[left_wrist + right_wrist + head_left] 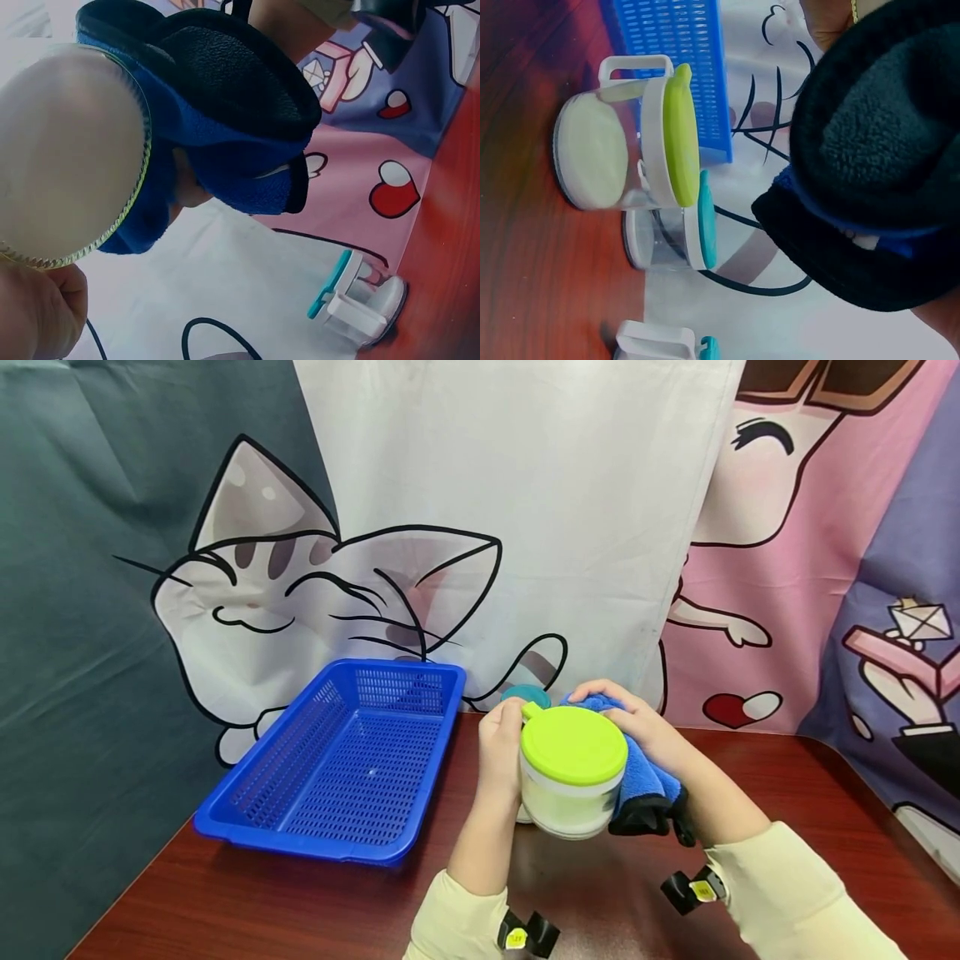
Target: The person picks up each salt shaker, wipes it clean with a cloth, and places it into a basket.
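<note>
The right wrist view is showing what the head view is mostly hiding behind the lifted jar: a second green-lidded jar (pixel 622 142) standing on the counter (pixel 780 777), with a teal-lidded jar (pixel 667 240) just beyond it and a partly cropped white-handled jar (pixel 656 341) off to one side. The left wrist view is looking up at the lifted jar's pale round base, ringed by a ridged edge. The counter is showing a glossy reddish-brown wood grain, and a blue slotted basket (pixel 300 847) is sitting at its left. Behind, a cartoon backdrop (pixel 600 485) is hanging in white, pink and dark panels, with a smiling cat on it. The lifted green-lidded jar (pixel 573 768) is hovering above the counter, its clear body showing something whitish within under a white collar and a flat lime lid. The left hand (pixel 500 747) is gripping its left side with closed fingers; the right hand (pixel 645 727) is clutching a bunched blue, black-edged cloth (pixel 648 777) against the opposite side.
</note>
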Demonstrator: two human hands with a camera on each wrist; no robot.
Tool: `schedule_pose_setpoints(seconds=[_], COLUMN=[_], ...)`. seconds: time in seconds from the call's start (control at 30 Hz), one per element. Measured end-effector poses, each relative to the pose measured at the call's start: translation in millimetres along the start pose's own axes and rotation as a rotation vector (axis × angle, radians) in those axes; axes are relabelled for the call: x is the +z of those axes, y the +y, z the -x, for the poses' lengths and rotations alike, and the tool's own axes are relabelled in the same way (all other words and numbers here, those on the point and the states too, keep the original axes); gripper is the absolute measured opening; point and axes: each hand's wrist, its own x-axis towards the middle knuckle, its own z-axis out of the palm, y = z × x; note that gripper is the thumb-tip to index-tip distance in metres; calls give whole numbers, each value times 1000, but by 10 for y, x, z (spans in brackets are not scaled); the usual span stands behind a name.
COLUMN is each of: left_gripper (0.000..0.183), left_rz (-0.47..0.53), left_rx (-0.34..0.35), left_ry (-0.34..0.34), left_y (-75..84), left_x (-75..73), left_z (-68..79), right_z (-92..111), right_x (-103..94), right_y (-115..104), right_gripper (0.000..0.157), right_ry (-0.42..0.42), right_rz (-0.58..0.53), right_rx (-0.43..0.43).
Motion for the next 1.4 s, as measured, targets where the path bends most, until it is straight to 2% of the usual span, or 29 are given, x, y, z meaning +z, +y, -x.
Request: schedule_pose_setpoints(seconds=[0.1, 0.2, 0.4, 0.53, 0.6, 0.8, 0.9, 1.07, 1.2, 1.33, 1.4], left_gripper=[26, 27, 29, 30, 30, 31, 29, 25, 24, 22, 21], left_rz=[-16, -83, -208, -237, -290, -510, -533, -513, -450, -326, -316], left_rx=[61, 116, 188, 223, 226, 206, 181, 93, 7, -48, -38], left_ry=[25, 72, 187, 198, 194, 109, 30, -149, -259, -320, -332], left_y=[-7, -13, -32, -67, -72, -26, -15, -19, -26, -56, -74], left_x=[-5, -17, -60, -117, -139, -120, -60, 65, 144, 200, 218], left_z=[-18, -37, -79, -109, -119, -82, -25, 97, 169, 207, 223], right_z=[15, 36, 84, 98, 101, 105, 105, 84, 43, 1, -17], right_x=[16, 28, 58, 123, 161, 193, 172, 146, 151, 180, 200], right_y=[11, 19, -10, -30, -34, -27, -11, 29, 68, 98, 103], right_gripper=[28, 28, 23, 22, 24, 28, 26, 25, 25, 25, 26], right_ry=[71, 134, 235, 342, 395, 596, 702, 910, 1066, 1136, 1142], right_rz=[-1, -16, -62, -21, 1, 17, -4, -55, -81, -100, -97], right_rx=[3, 19, 113, 150, 162, 197, 234, 258, 206, 125, 96])
